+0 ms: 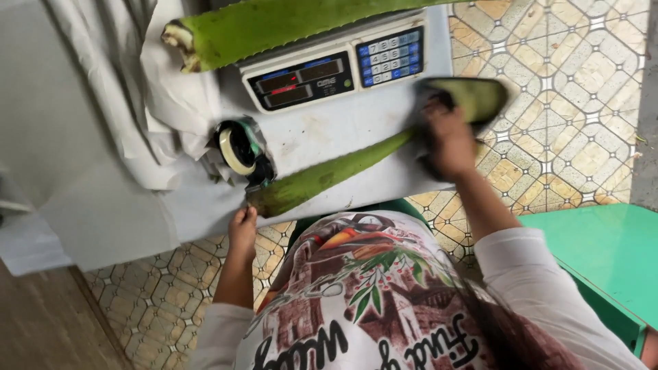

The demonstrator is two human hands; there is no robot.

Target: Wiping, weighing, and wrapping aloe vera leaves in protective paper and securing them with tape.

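Note:
A long green aloe leaf [329, 171] lies slantwise across the white-covered table [343, 127]. My right hand [449, 140] grips its thick cut base at the table's right edge. My left hand [241, 229] reaches up from below the table's near edge, fingers curled on the leaf's narrow tip. A roll of tape in a dispenser [240, 147] sits just above that tip, touching the leaf.
A second, larger aloe leaf [274, 24] rests on a digital scale [322, 72] at the back of the table. Crumpled white paper [137, 103] hangs over the left side. A green table [603, 253] stands at the right on a patterned tile floor [569, 82].

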